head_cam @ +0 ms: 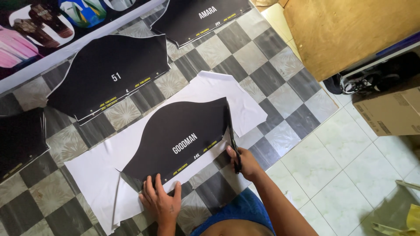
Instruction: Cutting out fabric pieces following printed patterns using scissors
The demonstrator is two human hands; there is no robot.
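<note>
A black printed fabric panel (175, 135) with white lettering lies on a larger white sheet (245, 102) spread on the checkered floor. My right hand (246, 162) grips black scissors (231, 133), whose blades run up along the panel's right edge through the white sheet. My left hand (161, 202) lies flat with fingers spread on the panel's near edge and the white sheet. A cut slit shows in the white sheet at the panel's left corner.
Other black printed panels lie on the floor: one at upper left (109, 74), one at top (199, 17), one at far left (19, 140). A printed banner (39, 26) runs along the top left. A wooden board (350, 30), shoes (367, 81) and a cardboard box (389, 111) stand at right.
</note>
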